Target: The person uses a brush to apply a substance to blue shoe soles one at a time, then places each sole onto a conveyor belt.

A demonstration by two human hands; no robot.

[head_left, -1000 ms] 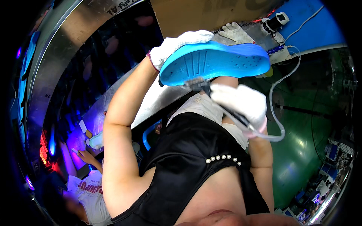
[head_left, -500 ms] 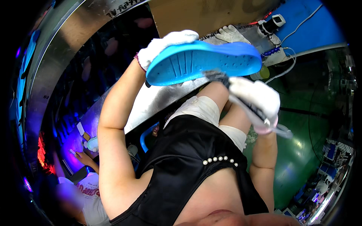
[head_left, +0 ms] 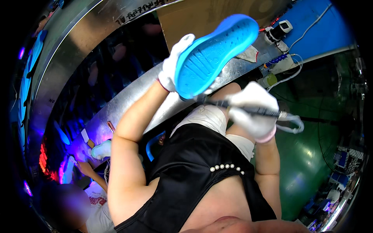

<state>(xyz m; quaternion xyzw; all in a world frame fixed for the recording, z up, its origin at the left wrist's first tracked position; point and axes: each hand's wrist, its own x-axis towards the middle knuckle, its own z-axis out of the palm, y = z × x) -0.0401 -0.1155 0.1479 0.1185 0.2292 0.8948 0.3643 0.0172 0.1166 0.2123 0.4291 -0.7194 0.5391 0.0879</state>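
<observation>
Blue shoe sole (head_left: 213, 58) is held up, tilted, above the metal bench (head_left: 128, 93). To work well, I think the left hand (head_left: 173, 60) should hold it steady, and the tool should follow the rim lightly. Left gloved fingers curl around its sides; right hand (head_left: 254, 97), blurred, wraps the dark-handled tool (head_left: 221, 103). Whether the tip touches, I cannot tell.

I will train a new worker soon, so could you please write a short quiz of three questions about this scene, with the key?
1. True or false: the left hand holds the sole.
2. Choose one. The tool is in: A) the left hand; B) the right hand; C) neither hand.
3. Fill in: both hands wear white ____.

Key: 1 true; 2 B; 3 gloves.
</observation>
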